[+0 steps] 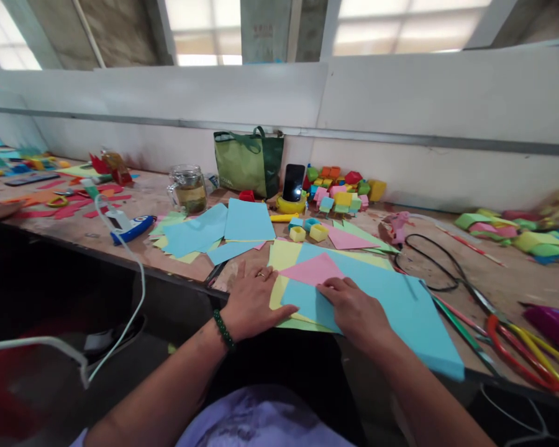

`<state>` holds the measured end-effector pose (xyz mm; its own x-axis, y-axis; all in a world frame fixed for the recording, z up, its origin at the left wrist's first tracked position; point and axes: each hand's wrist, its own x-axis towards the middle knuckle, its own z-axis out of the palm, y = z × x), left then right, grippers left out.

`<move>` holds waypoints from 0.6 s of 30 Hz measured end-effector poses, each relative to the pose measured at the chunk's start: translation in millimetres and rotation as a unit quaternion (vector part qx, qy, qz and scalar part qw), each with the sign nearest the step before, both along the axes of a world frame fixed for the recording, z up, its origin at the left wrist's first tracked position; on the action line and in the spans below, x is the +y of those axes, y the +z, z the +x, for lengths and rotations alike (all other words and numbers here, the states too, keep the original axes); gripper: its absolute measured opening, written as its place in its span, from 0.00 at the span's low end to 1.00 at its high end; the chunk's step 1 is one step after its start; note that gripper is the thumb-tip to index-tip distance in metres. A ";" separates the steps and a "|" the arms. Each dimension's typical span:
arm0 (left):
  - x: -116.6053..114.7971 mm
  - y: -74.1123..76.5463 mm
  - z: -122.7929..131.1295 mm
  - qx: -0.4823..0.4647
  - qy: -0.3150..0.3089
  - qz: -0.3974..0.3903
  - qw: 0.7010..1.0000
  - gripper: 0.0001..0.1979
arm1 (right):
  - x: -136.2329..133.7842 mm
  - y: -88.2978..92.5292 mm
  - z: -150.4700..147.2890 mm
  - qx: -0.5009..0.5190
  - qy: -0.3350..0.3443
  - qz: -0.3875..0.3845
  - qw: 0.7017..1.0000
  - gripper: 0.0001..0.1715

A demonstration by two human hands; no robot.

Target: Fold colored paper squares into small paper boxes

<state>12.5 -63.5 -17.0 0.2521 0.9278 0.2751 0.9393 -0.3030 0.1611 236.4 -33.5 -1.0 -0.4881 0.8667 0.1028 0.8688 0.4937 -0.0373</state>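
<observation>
Two bare hands work at lower centre of the frame. The left hand (259, 299) lies palm down, fingers loosely spread and thumb held apart, gripping nothing, its fingertips at the left corner of one pointed pink sheet of folded-looking paper (313, 269). It wears one ring (261, 274), and one dark green beaded bracelet (223, 329) circles that wrist. The right hand (354, 304) is curled, its fingertips on the pink sheet's lower right edge; whether it pinches or only presses, I cannot tell.

The pink sheet sits at centre, over a broad light-blue paper stack (400, 304). Just above are four small open paper cups: two yellow (297, 234) and two blue (312, 224). At upper centre stand one two-tone green bag (245, 162), one lidded glass mug (189, 191) and one black phone (294, 181). Beside the phone, a heap of coloured paper shapes (342, 197) overlaps too much to count.
</observation>
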 end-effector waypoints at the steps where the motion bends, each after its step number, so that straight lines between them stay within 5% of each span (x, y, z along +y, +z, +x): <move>1: 0.1 0.5 -0.1 0.002 -0.001 -0.001 1.000 0.38 | -3.8 -1.4 12.5 -0.009 -0.029 -0.001 1.000 0.28; 8: 4.4 8.7 -3.5 0.027 -0.012 -0.011 0.999 0.36 | -24.7 -11.3 68.5 -0.003 -0.087 0.021 0.996 0.27; 12: 1.0 9.7 12.8 0.045 -0.004 0.002 0.999 0.44 | -25.2 -15.5 73.3 0.010 -0.059 0.043 0.997 0.25; 14: -1.3 7.5 24.6 0.041 -0.059 0.003 0.997 0.47 | -25.0 -16.5 73.4 0.008 -0.055 0.057 0.997 0.24; 18: -3.0 1.3 37.4 0.019 -0.087 -0.021 0.996 0.43 | -27.5 -17.7 78.0 0.004 -0.058 0.071 0.996 0.26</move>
<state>49.9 -66.5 -15.6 0.4185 0.8800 0.2247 0.8792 -0.4546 0.1428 314.4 -61.0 -18.8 -0.3849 0.8936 0.2309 0.9200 0.3914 0.0187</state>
